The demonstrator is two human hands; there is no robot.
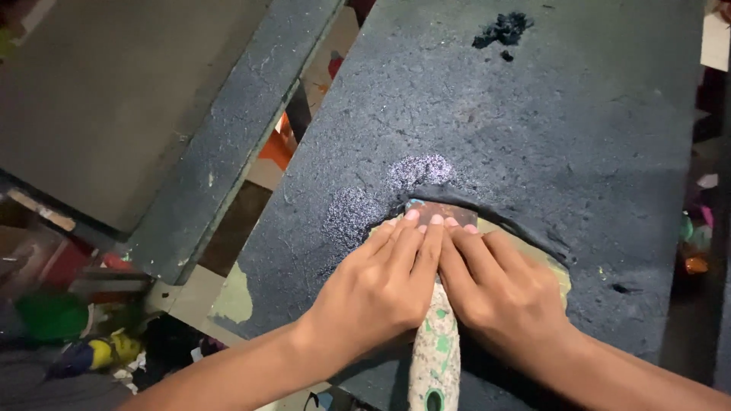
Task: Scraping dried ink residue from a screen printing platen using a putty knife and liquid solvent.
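A scraper (pixel 435 335) with a paint-spattered pale handle flecked green lies flat on a dark, rough-coated board (pixel 548 114), its handle running toward six o'clock and its brownish blade (pixel 445 212) pointing to twelve, just below the centre of the view. The blade edge sits against a curved ridge of lifted dark coating (pixel 487 204), and behind it a pale, bare patch of the board (pixel 550 262) shows at about four o'clock from the blade. The left hand (pixel 381 285) lies over the tool from seven o'clock, fingers straight and close together, their tips pressed flat on the blade; it is not curled around anything. The right hand (pixel 502 293) comes in from five o'clock in the same way, fingers extended and pressing the blade beside those of the left, the two hands touching. At eleven o'clock from the blade are glittery grey scuffed patches (pixel 381 194). Near the board's far edge, at twelve to one o'clock, is a small heap of dark crumbs (pixel 502 29). To nine o'clock stands a second dark panel (pixel 213 144), with colourful clutter (pixel 68 327) on the floor at eight o'clock.
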